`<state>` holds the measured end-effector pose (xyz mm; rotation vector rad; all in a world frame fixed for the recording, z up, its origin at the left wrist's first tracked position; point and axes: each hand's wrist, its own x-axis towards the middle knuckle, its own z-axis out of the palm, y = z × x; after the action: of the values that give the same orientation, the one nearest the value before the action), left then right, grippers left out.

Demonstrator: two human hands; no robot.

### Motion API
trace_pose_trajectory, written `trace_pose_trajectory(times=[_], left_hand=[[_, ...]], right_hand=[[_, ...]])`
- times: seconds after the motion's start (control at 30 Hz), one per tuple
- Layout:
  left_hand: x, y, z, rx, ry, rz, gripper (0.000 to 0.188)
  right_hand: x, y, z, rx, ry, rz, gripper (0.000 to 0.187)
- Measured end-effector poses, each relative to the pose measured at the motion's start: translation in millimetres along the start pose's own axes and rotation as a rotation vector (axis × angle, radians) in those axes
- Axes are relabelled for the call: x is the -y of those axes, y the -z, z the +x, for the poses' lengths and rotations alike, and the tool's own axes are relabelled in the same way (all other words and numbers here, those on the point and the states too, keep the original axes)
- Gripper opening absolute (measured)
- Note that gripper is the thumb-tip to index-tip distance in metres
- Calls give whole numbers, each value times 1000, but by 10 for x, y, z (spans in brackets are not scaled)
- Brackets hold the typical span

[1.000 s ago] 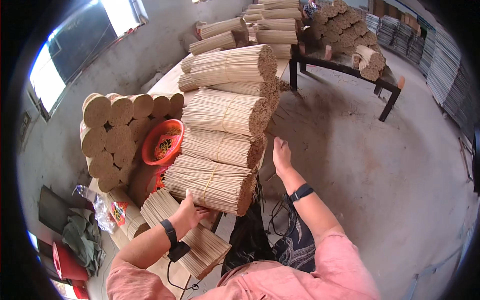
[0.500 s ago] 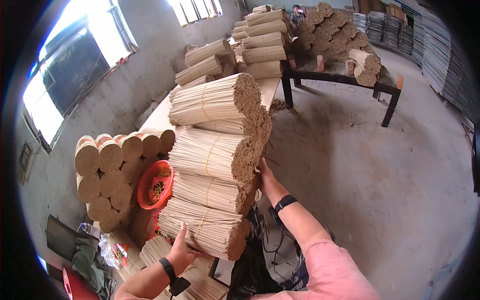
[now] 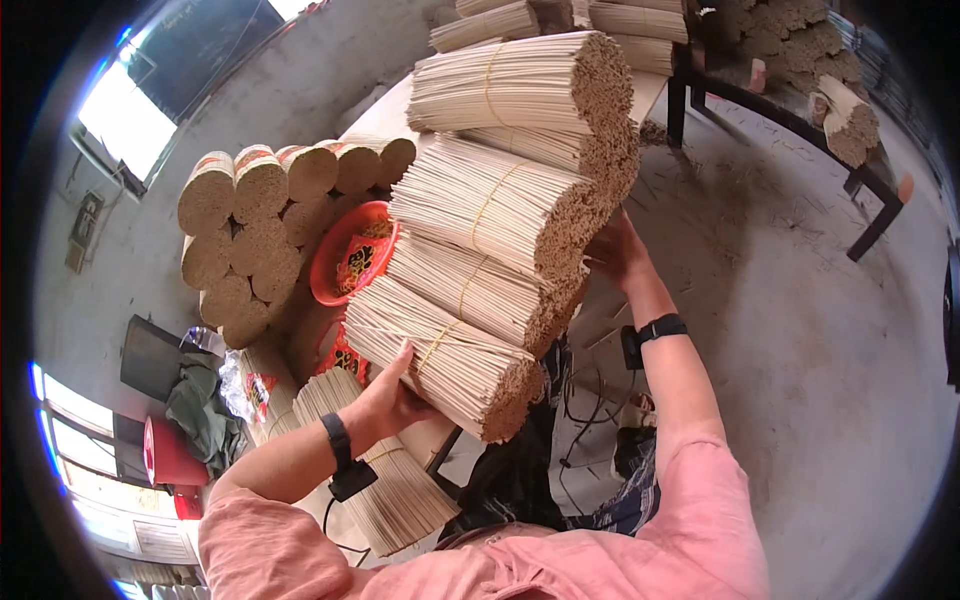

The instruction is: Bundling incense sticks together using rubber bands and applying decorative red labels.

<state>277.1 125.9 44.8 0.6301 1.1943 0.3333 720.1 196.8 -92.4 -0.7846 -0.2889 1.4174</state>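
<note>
Several thick bundles of thin pale sticks, tied with yellow bands, lie piled in front of me. The nearest bundle (image 3: pixel 440 355) tilts down toward me. My left hand (image 3: pixel 390 400) is closed on its lower left side, thumb on top, the other fingers mostly hidden beneath. At the cut ends, my right hand (image 3: pixel 622 258) is closed against a middle bundle (image 3: pixel 490 205), its fingers partly hidden. A higher bundle (image 3: pixel 510 85) rests at the far end of the pile. Left of the pile is a red bowl (image 3: pixel 322 262) holding yellow bands and printed red paper.
Round wrapped bundles (image 3: pixel 262 195) are stacked on the left. Below my left forearm lies a loose bundle (image 3: pixel 400 500). A dark-framed bench (image 3: pixel 790 120) with more bundles stands at the far right. Cables hang near my legs; a red bucket (image 3: pixel 172 450) stands lower left.
The view has tilted downward, so the bundles and bowl appear higher and farther right. Both hands remain on the pile, with little visible change in their hold.
</note>
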Motion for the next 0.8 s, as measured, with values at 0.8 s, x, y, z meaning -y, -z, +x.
trace_pose_trajectory(times=[0.8], left_hand=[[-110, -372, 29, -19, -185, -105, 63]], right_hand=[[-245, -127, 196, -30, 96, -24, 80]])
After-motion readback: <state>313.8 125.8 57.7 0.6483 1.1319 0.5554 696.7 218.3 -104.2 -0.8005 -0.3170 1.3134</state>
